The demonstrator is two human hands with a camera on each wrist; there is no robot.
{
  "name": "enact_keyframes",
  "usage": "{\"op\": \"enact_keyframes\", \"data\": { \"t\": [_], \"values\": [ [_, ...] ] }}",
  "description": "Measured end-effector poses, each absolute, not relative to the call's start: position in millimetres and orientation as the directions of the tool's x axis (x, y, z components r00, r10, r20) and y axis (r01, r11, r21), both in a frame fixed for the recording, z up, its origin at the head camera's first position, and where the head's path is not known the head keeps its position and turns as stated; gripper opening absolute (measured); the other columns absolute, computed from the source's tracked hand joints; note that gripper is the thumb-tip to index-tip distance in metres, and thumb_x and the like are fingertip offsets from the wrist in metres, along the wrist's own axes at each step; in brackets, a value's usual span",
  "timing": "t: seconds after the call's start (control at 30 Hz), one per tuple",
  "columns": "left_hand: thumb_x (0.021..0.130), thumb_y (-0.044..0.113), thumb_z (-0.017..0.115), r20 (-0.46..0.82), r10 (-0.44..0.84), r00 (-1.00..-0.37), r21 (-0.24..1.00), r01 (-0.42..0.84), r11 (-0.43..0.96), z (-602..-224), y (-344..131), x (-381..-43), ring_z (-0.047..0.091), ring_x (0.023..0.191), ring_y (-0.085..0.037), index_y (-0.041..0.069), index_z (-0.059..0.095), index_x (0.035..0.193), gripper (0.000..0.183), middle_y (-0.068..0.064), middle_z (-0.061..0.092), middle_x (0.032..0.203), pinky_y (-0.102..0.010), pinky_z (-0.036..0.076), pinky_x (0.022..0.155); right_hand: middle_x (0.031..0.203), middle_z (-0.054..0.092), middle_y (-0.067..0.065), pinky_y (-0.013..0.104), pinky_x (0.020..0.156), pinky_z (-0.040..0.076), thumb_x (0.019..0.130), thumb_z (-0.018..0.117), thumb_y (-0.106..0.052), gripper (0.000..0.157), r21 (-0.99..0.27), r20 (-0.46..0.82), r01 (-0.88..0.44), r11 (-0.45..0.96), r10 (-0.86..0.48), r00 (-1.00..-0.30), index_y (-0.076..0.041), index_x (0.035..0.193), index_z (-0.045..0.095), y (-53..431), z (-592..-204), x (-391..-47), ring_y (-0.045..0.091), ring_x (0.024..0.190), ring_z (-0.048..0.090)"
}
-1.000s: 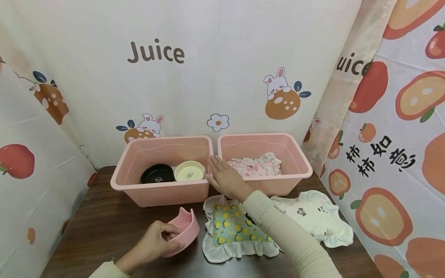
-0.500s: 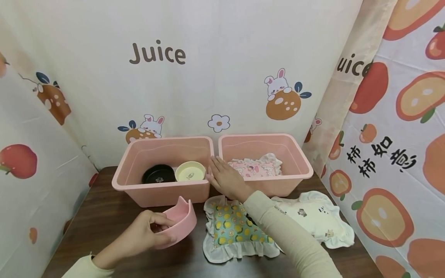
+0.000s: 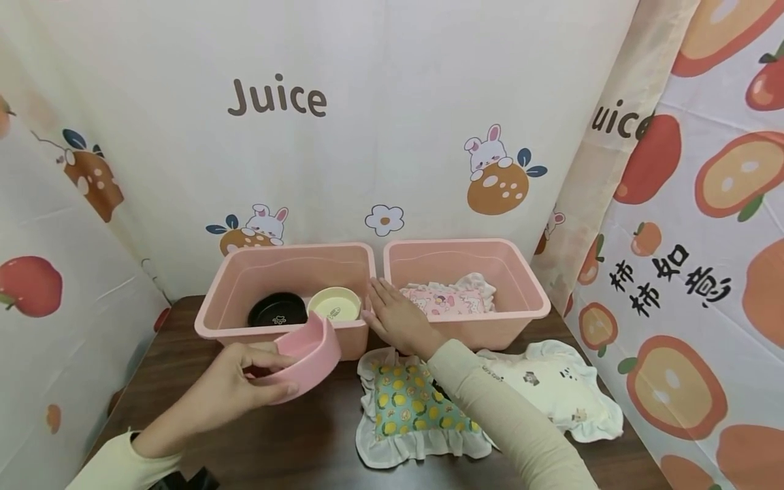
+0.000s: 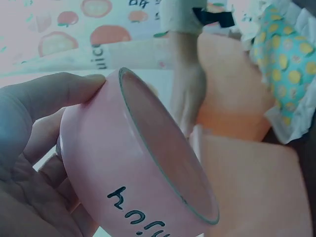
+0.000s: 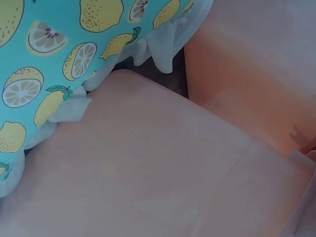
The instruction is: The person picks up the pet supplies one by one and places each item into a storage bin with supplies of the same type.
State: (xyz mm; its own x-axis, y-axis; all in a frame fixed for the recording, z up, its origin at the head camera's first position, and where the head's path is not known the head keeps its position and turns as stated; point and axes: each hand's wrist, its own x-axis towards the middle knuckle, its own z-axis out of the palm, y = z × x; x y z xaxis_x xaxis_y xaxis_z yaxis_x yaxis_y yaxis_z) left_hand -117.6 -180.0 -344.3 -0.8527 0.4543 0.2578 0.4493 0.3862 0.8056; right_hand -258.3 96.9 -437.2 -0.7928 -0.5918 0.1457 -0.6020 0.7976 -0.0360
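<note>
My left hand (image 3: 248,378) grips a pink pet bowl (image 3: 315,367) with ear-shaped points on its rim, thumb outside and fingers inside. It is raised and tilted in front of the left pink bin (image 3: 263,333), overlapping the bin's front wall in the head view. Dark lettering marks the bowl's (image 4: 118,148) side in the left wrist view. My right hand (image 3: 401,320) rests with straight fingers at the inner rims where the two bins meet. Inside the left bin sit a black pet bowl (image 3: 278,310) and a cream pet bowl (image 3: 335,303).
The right pink bin (image 3: 514,316) holds a pink ruffled pillow (image 3: 447,299). On the dark wood table (image 3: 306,456) lie a lemon-print ruffled pillow (image 3: 404,401) and a white ruffled pillow (image 3: 551,384), the latter partly behind my right sleeve. Printed curtains stand behind and at both sides.
My left hand has lifted the pink pet bowl from low over the table up and forward to the left bin's front. The right hand stays in place on the bin rims.
</note>
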Motion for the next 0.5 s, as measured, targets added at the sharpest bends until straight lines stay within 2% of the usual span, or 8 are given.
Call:
{"op": "enact_keyframes", "data": {
  "t": [0.2,0.5],
  "values": [
    [0.076,0.010,0.080,0.305,0.345,-0.888,0.751,0.447,0.486,-333,-181,-131,0.054,0.081,-0.004,0.007,0.076,0.103,0.027,-0.002,0.066,0.092,-0.020,0.051,0.064,0.159,0.014,0.014,0.035,0.118,0.015,0.104,0.018,-0.047,0.067,-0.045,0.143,-0.595,0.802,-0.585,-0.799,0.000,0.152,0.017,98,-437,-258,0.027,0.147,0.012],
    [0.076,0.010,0.081,0.380,0.278,-0.883,0.649,0.468,0.600,-327,-180,-160,0.054,0.085,-0.021,0.002,0.073,0.107,0.033,-0.011,0.068,0.098,-0.017,0.051,0.065,0.158,0.017,0.016,0.036,0.117,0.018,0.104,0.022,-0.045,0.066,-0.040,0.151,-0.612,0.790,-0.601,-0.785,0.001,0.151,0.019,96,-435,-258,0.030,0.146,0.017]
  ]
}}
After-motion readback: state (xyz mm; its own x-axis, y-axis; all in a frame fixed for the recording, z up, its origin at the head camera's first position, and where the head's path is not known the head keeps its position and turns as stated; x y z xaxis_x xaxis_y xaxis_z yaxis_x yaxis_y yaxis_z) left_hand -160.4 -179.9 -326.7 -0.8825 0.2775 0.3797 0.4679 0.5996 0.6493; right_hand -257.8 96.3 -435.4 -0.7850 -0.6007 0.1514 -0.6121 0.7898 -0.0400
